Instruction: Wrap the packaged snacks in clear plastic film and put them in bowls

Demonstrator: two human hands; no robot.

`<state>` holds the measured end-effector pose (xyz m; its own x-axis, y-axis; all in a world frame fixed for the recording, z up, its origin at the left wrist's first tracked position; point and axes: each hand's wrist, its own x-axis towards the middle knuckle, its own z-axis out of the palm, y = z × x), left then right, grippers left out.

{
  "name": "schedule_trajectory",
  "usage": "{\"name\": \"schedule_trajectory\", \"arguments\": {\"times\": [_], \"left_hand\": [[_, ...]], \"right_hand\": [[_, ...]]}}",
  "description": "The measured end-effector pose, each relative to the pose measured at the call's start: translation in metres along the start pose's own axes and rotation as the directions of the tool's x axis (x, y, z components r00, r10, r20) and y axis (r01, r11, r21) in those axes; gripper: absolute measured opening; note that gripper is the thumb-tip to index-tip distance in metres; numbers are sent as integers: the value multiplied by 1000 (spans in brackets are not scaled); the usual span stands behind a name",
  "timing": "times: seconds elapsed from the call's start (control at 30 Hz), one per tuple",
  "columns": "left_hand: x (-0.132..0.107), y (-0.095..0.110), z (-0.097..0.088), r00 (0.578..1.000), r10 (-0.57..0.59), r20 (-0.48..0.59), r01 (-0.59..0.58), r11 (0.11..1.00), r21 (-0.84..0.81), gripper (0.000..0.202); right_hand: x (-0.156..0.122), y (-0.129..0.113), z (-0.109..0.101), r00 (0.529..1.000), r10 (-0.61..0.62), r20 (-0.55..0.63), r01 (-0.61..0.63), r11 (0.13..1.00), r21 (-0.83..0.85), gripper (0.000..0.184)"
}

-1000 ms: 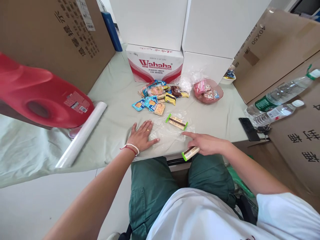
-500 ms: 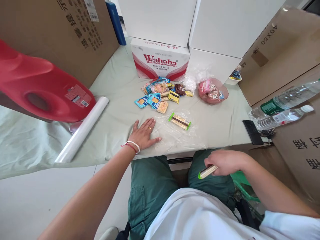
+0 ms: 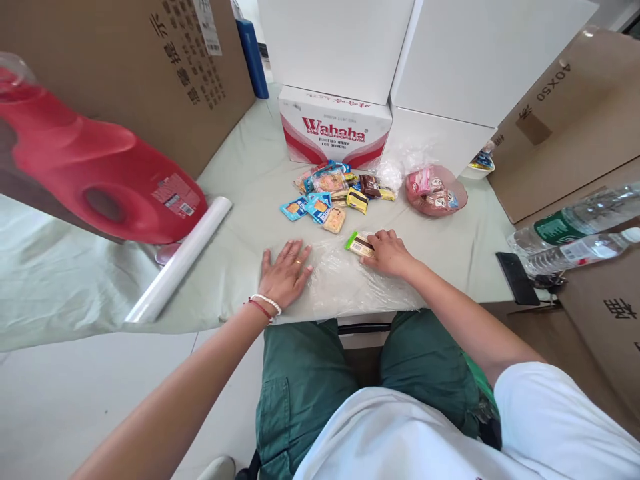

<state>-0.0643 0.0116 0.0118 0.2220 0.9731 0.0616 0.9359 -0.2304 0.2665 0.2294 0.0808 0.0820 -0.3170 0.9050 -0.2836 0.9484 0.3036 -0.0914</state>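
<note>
My left hand [image 3: 286,275] lies flat with its fingers spread at the left edge of a sheet of clear plastic wrap [image 3: 345,280]. On that wrap sits a snack bar [image 3: 358,245] in a clear and green wrapper. My right hand [image 3: 391,255] is closed over the bar's right end, which hides that end. Whether a second bar lies under these fingers cannot be made out. Just beyond is a heap of small packaged snacks, with blue cracker packets [image 3: 319,207], a yellow packet [image 3: 357,200] and a clear-wrapped cracker [image 3: 335,219].
A pink bowl [image 3: 463,205] of wrapped sweets stands behind right, by crumpled plastic. A Wahaha carton [image 3: 335,130] backs the snacks. At left lie a white roll [image 3: 185,257] and a red jug [image 3: 125,180]. Plastic bottles [image 3: 575,257] and a phone [image 3: 517,277] are at right.
My right hand has come up from over my lap to the wrap on the table, carrying a snack bar to where another lay. My left hand stays flat. The view has shifted slightly.
</note>
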Motion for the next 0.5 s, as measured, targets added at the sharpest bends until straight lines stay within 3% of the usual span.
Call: {"name": "schedule_trajectory", "arguments": {"times": [0.07,0.13,0.27,0.4,0.5], "left_hand": [[-9,17,-6,986,-73,-148,76,997,13,62],[-16,40,-11,979,-40,-201,42,999,5,56],[-12,78,-5,983,170,-73,-173,984,-44,53],[1,67,12,999,-41,-10,41,999,10,62],[2,44,18,997,-33,70,28,997,79,65]], "right_hand": [[-1,0,4,1000,-25,7,25,1000,-10,56],[-2,2,5,999,-29,14,29,1000,-11,56],[-2,5,6,999,-29,17,29,1000,-4,55],[-10,17,7,999,-33,36,34,999,-30,52],[-23,41,10,997,-55,49,55,998,-7,54]]}}
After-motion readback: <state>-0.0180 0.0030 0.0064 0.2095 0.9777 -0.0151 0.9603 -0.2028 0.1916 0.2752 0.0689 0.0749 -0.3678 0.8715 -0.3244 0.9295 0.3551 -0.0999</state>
